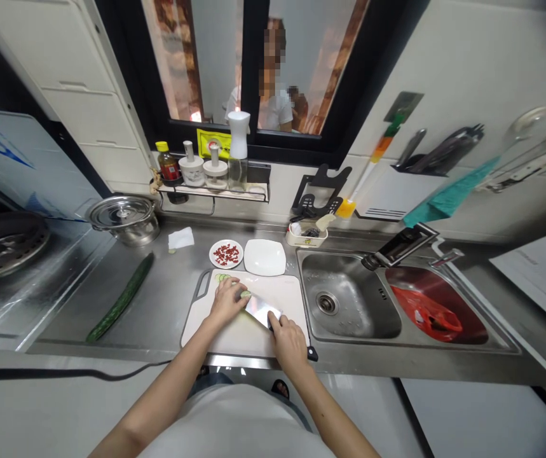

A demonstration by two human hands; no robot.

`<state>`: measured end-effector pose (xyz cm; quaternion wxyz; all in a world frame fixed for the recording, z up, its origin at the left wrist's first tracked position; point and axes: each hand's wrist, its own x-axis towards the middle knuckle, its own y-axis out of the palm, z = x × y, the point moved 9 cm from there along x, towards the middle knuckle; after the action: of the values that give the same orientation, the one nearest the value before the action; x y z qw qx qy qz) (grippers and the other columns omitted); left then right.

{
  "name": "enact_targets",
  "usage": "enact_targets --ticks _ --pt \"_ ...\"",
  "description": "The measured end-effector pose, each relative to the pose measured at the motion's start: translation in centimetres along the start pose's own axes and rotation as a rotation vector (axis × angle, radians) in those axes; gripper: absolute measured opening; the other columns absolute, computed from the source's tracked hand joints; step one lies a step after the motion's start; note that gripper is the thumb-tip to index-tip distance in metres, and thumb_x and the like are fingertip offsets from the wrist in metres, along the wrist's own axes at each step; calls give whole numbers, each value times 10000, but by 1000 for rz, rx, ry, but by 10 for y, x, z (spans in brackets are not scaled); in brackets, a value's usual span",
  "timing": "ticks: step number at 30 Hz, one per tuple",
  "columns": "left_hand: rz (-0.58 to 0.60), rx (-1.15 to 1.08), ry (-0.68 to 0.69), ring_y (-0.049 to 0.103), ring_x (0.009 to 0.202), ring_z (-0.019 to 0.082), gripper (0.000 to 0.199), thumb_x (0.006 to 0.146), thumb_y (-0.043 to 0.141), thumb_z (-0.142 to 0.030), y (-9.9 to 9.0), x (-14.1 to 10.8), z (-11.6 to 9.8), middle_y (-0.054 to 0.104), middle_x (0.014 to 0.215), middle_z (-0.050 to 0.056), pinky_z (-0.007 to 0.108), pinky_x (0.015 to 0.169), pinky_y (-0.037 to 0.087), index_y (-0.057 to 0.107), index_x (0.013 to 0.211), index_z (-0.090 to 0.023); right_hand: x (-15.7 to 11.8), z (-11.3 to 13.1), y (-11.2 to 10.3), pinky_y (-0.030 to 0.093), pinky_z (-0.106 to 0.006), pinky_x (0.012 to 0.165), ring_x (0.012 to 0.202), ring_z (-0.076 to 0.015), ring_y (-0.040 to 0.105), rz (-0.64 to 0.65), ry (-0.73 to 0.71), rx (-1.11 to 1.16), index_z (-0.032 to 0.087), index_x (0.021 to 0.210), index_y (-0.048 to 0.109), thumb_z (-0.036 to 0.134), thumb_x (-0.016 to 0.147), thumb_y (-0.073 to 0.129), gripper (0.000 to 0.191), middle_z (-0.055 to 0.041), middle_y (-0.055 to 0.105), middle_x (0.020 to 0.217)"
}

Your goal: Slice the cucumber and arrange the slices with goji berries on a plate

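Observation:
My right hand [290,340] is closed around the handle of a kitchen knife [259,310] with a broad, shiny blade. Its index finger lies along the blade. My left hand [227,301] is curled over a piece of cucumber, mostly hidden by the fingers, on a white cutting board [273,289]. A pale green cucumber slice [245,294] shows at the blade beside the left fingertips. Several thin cucumber slices [222,277] lie at the board's far left corner. Left of the board, a whole dark green cucumber [122,299] rests on the counter.
Behind the board stand a plate of chopped red pieces [226,254] and a white square plate [266,257]. A double sink [349,299] with a red plastic bag [428,312] is on the right. A lidded steel pot [129,219] stands at the back left.

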<state>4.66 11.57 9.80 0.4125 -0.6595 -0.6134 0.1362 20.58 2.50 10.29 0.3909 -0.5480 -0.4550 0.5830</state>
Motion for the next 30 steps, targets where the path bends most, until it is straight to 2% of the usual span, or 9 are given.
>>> enact_targets --ticks 3,5,10,13,19,26,30 --pt "2 -28 -75 526 933 222 70 774 620 -279 1 -2 0 603 933 52 370 830 424 634 808 -220 1 -7 4 375 -293 773 934 -214 569 -4 6 -13 240 1341 426 107 872 410 487 -124 594 1064" --pt "-8 -52 -173 545 866 195 53 790 589 -254 2 -6 9 620 854 34 326 790 418 615 780 -209 2 -15 8 379 -288 749 913 -210 583 -12 28 -10 232 1329 437 107 874 404 473 -117 600 1044" --pt "-94 -175 -527 580 697 134 117 787 586 -312 7 -20 57 635 731 -9 234 664 413 605 806 -198 1 -35 14 393 -272 737 917 -200 597 -47 86 49 205 1311 469 114 870 387 457 -105 614 1048" --pt "-147 -167 -638 601 690 127 120 762 617 -302 9 -22 81 653 741 -13 225 660 417 611 828 -203 0 -41 16 396 -256 747 915 -184 601 -62 110 125 226 1338 450 133 861 408 488 -87 621 1055" --pt "-172 -73 -676 621 726 140 122 743 640 -262 12 -3 102 671 776 0 236 687 414 612 845 -200 0 -42 17 387 -234 782 948 -165 592 -71 135 237 236 1326 471 147 852 423 485 -74 621 1095" --pt "-93 58 -670 596 728 146 122 777 621 -295 18 14 110 661 757 -8 247 693 368 598 858 -208 -1 -40 18 387 -240 804 970 -172 585 -60 132 302 197 1312 490 152 850 428 469 -82 618 1118" --pt "-74 110 -601 584 756 159 114 792 594 -272 17 19 110 658 772 2 263 716 353 604 887 -209 -3 -42 17 386 -235 812 975 -171 586 -63 133 337 183 1306 497 145 843 425 469 -86 613 1135"
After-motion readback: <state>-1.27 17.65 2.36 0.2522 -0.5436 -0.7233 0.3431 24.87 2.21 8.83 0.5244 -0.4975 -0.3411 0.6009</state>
